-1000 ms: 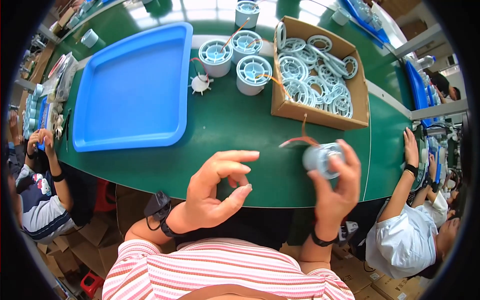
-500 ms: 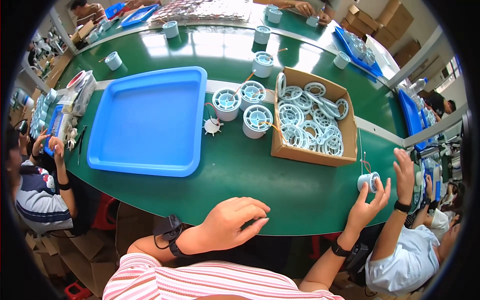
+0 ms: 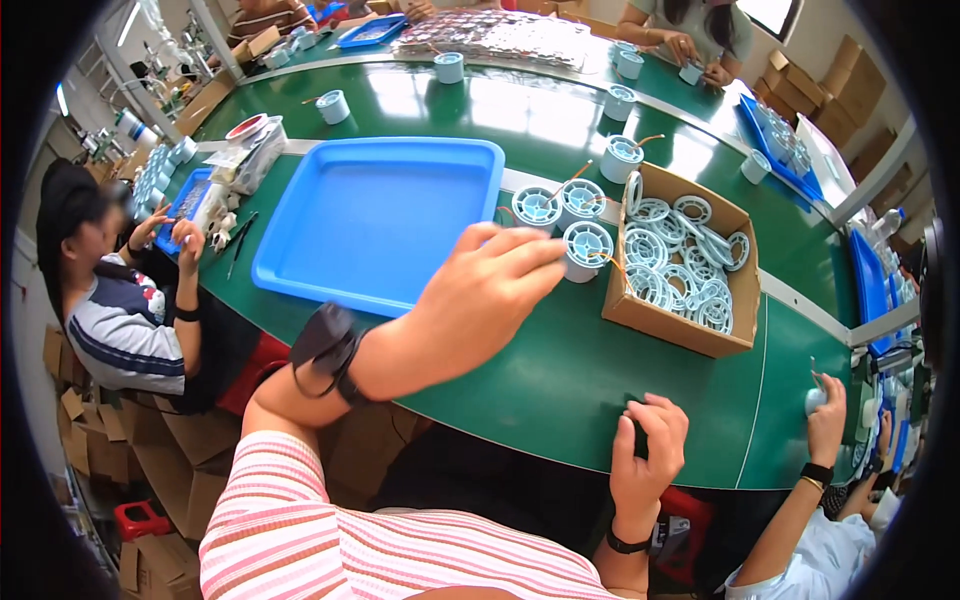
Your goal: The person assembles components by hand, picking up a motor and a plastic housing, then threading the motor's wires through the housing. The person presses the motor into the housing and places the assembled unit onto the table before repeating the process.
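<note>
My left hand [image 3: 480,300] reaches over the near right corner of the blue tray [image 3: 290,215]. Its fingers stretch toward a pale blue round slotted housing [image 3: 587,250] with an orange wire; the fingertips overlap its left side, and I cannot tell whether they touch. The thumb is hidden. Two similar housings, one at the left [image 3: 537,205] and one behind [image 3: 582,200], stand close by. My right hand [image 3: 650,450] hovers at the table's front edge with loosely bent fingers apart and nothing in them. A co-worker's hand [image 3: 826,430] at the right grips a pale blue housing [image 3: 817,402].
A cardboard box [image 3: 665,328] of pale blue slotted rings stands right of the housings. More housings stand farther back, one of them [image 3: 622,158] behind the group. Left of the tray lie a plastic bag [image 3: 258,160] and dark thin tools [image 3: 242,242]. Another person [image 3: 130,310] sits at the left.
My right hand has let go of a housing and drawn back left; the co-worker's hand now has it. My left hand has moved forward to the standing housings. The view has turned left.
</note>
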### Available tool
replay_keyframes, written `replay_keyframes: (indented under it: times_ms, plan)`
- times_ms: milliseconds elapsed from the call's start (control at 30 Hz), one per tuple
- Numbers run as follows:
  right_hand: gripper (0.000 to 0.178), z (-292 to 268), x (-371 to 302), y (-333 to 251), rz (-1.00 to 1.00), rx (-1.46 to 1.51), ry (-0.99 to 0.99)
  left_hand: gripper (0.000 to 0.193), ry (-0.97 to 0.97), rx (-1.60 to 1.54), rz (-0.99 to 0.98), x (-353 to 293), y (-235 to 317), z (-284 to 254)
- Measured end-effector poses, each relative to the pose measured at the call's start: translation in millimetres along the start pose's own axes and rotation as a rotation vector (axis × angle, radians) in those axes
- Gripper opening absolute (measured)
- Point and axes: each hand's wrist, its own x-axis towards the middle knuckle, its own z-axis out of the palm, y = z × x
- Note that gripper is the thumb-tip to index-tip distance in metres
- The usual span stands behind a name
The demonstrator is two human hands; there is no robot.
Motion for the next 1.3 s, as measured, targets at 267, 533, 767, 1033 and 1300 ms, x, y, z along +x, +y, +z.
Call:
replay_keyframes:
  times_ms: [267, 533, 767, 1033, 1300]
  plan:
    - [0.007, -5, -13, 10, 0.054, 0.079, -0.052, 0.023, 0.025, -0.045, 0.062, 30, 2, 66]
    - [0.004, -2, -10, 8, 0.056, 0.121, -0.026, 0.022, 0.063, -0.090, 0.044, 17, -1, 60]
    - [0.018, -16, -23, 19, 0.075, 0.161, -0.032, 0.012, -0.077, -0.207, 0.245, -22, 23, 23]
    - [0.070, 4, 23, -32, -0.158, 0.087, -0.312, 0.019, 0.055, -0.504, 0.416, -49, 39, 35]
    - [0.069, 12, 26, -21, -0.207, 0.075, -0.469, 0.012, 0.175, -0.683, -0.123, -67, 73, 13]
